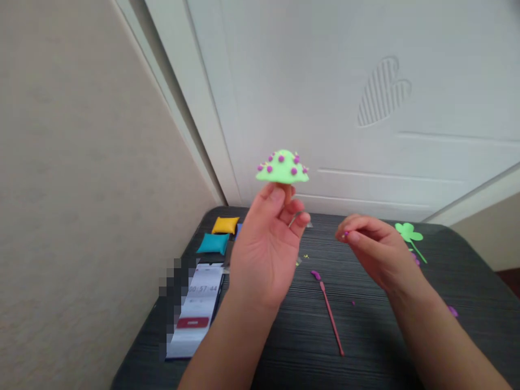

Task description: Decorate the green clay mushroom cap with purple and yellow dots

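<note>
Above a dark table (300,336), before a white door (284,81), holds a mushroom model (283,173) upright by its stem in the left hand (266,244), green cap just above the thumb. Pinches a tiny purple piece (346,234) in the right hand (376,249), right of the mushroom model, well apart. Has a pink tool (331,317) nearer, between both hands.

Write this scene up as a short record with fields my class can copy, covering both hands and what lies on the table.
Left hand: holds mushroom model, purple-dotted green cap, by its stem
Right hand: pinches tiny partly purple piece
Table: dark, streaked
Tool: thin, pink, purple lump at far end
Phone: reads 00:57:44
Packets: yellow packet, teal packet
Far right: green clover shape
</note>
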